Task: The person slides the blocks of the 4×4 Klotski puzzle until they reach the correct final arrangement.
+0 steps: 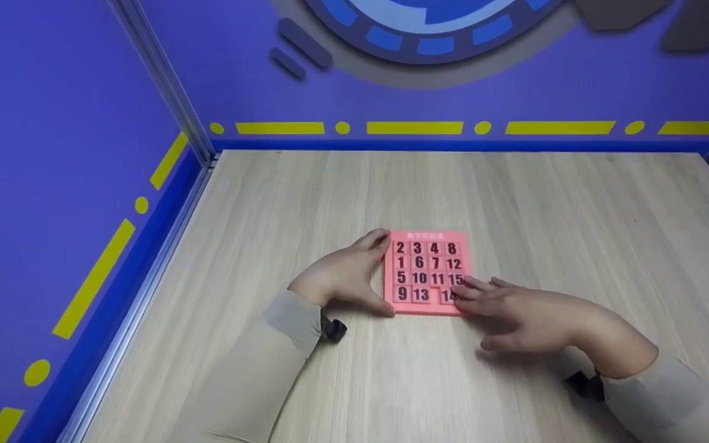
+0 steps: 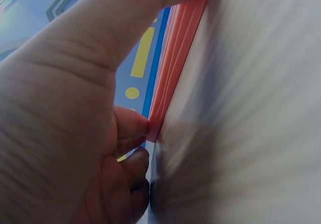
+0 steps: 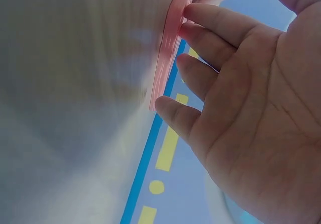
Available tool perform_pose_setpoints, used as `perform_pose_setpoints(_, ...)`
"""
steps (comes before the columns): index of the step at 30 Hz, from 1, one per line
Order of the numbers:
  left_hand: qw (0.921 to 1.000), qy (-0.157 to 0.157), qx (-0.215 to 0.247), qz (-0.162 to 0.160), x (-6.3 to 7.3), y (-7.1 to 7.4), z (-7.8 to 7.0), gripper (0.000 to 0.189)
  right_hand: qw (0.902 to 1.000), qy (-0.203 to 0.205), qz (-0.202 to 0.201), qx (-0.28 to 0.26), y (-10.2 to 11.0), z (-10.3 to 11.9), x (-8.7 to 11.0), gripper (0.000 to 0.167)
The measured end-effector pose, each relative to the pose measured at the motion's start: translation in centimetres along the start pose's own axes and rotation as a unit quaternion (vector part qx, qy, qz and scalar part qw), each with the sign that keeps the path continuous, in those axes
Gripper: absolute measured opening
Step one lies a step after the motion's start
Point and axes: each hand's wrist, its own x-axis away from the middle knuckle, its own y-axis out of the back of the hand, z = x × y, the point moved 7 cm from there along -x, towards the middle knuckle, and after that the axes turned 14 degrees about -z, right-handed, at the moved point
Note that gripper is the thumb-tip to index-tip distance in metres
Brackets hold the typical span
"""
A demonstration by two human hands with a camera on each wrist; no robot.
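A pink sliding number puzzle [image 1: 428, 312] lies flat on the table, its black-numbered tiles facing up. My left hand [image 1: 349, 275] holds its left side, thumb at the near left corner and fingers at the far left corner. In the left wrist view the thumb and fingers of that hand [image 2: 108, 113] meet the puzzle's pink edge [image 2: 173, 66]. My right hand [image 1: 530, 314] reaches over the near right corner, fingertips on the tile marked 14 [image 1: 447, 296] and partly covering it. A gap shows between tiles 13 [image 1: 421, 295] and 14, below tile 11 [image 1: 437, 279].
The wood-grain table [image 1: 305, 203] extends around the puzzle. A blue panel with yellow dashes [image 1: 415, 128] stands along the back, and another blue wall [image 1: 53, 184] runs down the left side. Dark straps [image 1: 333, 329] sit at both wrists.
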Motion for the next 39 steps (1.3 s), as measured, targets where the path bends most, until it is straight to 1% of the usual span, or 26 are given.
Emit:
perform_pose_setpoints(7, 1.0000, 0.002, -0.007, 0.003, 0.1, -0.2, -0.1, 0.148, 0.9998, 0.013, 0.012, 0.003, -0.5, 0.5, -0.6, 0.082)
perform_pose_setpoints(13, 0.9999, 0.005, -0.011, 0.003, 0.2, -0.1, 0.0, 0.147, 0.9994, 0.032, 0.008, 0.011, -0.8, 1.2, -0.9, 0.081)
perform_pose_setpoints(19, 0.9999, 0.003, -0.013, 0.001, 0.3, 0.0, 0.1, 0.147, 0.9990, 0.040, 0.001, 0.018, -0.8, 1.3, -1.0, 0.081)
perform_pose_setpoints(21, 0.9999, 0.003, -0.010, 0.001, 0.3, 0.0, 0.1, 0.147, 0.9993, 0.033, -0.003, 0.018, -0.6, 1.1, -1.0, 0.082)
perform_pose_setpoints(28, 1.0000, 0.000, -0.009, 0.001, 0.2, -0.1, 0.1, 0.147, 0.9989, -0.014, -0.019, 0.040, -0.1, -0.1, -1.0, 0.086)
perform_pose_setpoints(39, 1.0000, -0.006, 0.001, 0.000, -0.1, -0.1, 0.1, 0.148, 0.9988, -0.023, -0.018, 0.040, -0.1, -0.3, -0.8, 0.085)
